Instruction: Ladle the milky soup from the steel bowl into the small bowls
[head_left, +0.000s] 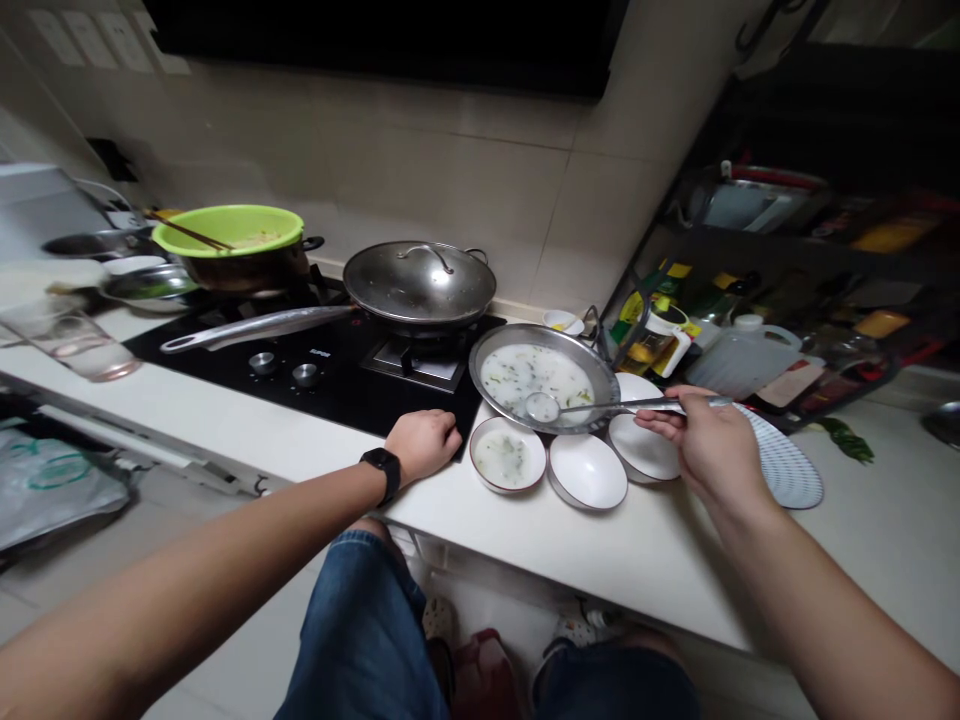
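My right hand (716, 445) is closed around the long handle of a metal ladle (630, 406). The ladle's bowl sits at the near side of a wide metal pan (606, 370) of whitish soup with green bits (536, 375). In front of the pan, a small white bowl (508, 455) holds some of the same soup. Beside it is a bare white bowl (587, 472), with another white bowl (645, 447) close to my right hand. My left hand (424, 445), with a dark watch on its wrist, rests curled on the counter at the stove's near right corner.
A lidded wok (420, 285) with a long handle stands on the black stove (315, 350). Farther left is a green basin (229, 232) on a pot. Bottles and a jug (742, 355) crowd the rack at right. A patterned plate (784, 460) lies near my right wrist.
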